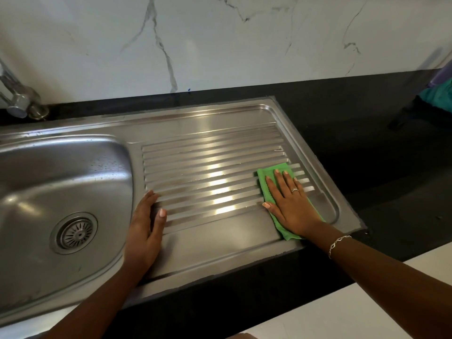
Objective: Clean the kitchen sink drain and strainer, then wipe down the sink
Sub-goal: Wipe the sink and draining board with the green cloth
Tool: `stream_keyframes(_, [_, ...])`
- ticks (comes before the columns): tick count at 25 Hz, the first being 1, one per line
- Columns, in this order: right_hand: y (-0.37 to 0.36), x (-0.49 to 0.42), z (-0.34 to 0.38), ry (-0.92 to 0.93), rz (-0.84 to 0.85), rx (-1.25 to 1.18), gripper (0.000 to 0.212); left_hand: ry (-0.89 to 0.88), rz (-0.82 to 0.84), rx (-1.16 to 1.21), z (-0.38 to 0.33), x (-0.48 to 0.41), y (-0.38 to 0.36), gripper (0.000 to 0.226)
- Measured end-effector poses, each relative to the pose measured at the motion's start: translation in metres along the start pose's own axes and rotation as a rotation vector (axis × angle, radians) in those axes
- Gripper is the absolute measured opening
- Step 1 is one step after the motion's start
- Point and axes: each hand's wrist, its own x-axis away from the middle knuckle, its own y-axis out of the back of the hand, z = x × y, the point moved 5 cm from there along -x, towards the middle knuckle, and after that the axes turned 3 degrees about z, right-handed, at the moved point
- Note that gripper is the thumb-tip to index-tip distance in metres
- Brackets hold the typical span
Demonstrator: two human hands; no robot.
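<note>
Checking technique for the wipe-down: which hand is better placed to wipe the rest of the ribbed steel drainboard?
Right. The right hand presses flat on the green cloth at the right end of the ribbed stainless-steel drainboard; the left hand rests bare beside the basin, without a cloth.

Right hand (291, 204) w/ silver ring (294, 190) & chain bracelet (338, 244) at wrist; nails (162, 212) pale pink, forearms (391, 272) bare.
</note>
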Motion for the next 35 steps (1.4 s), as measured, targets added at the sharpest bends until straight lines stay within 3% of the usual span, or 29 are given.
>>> stream_keyframes(7, [-0.008,-0.015,0.12,0.127,-0.049,0.087,0.074,0.045,-0.068,0.303,-0.001,-0.001,0.014,0.078])
stream_keyframes(10, [-0.011,-0.019,0.153,0.163,-0.058,0.104,0.073,0.152,-0.119,0.373,0.004,0.001,0.026,0.061])
stream_keyframes(16, [-0.015,-0.027,0.209,0.339,-0.053,0.11,0.072,0.264,-0.179,0.428,0.027,0.016,0.051,0.053])
stream_keyframes(24, [-0.018,-0.03,0.259,0.666,-0.018,0.126,0.068,0.32,-0.266,0.487,0.027,0.022,0.072,0.067])
stream_keyframes(27, [-0.02,-0.029,0.277,0.839,-0.012,0.116,0.063,0.339,-0.298,0.496,0.024,0.023,0.075,0.062])
stream_keyframes(32, [-0.018,-0.019,0.278,1.13,0.04,-0.03,0.049,0.325,-0.343,0.427,0.022,0.022,0.082,0.06])
stream_keyframes(35, [-0.013,-0.013,0.267,1.205,0.1,-0.168,0.043,0.332,-0.358,0.381,0.022,0.022,0.083,0.063])
